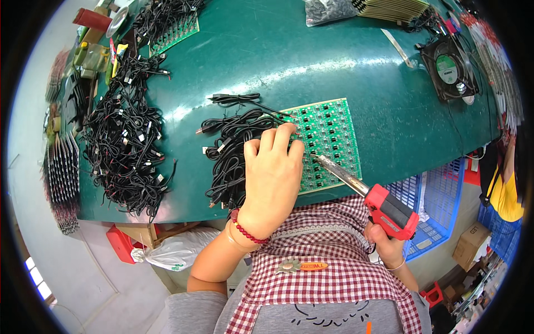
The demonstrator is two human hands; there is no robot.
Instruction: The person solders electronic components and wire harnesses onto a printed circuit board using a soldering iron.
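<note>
A green circuit board panel [347, 145], set with rows of small parts, lies flat near the table's front edge. My left hand [275, 172] is bent over its left side, fingers curled down on a black cable whose thin end reaches the board; the fingertips are partly hidden. Under and beside that hand lies a heap of black cables [228, 125], some touching the panel's left edge. My right hand [386, 245] is closed round the red and black handle of a soldering iron [353, 181]. Its metal tip points at the middle of the panel, close to my left fingers.
A large pile of black cables [125, 133] covers the green table's [239, 61] left side. More cables lie on another circuit board [183, 33] at the far left. A small fan [448, 69] stands at the right. Blue plastic crates [445, 206] sit below the right edge.
</note>
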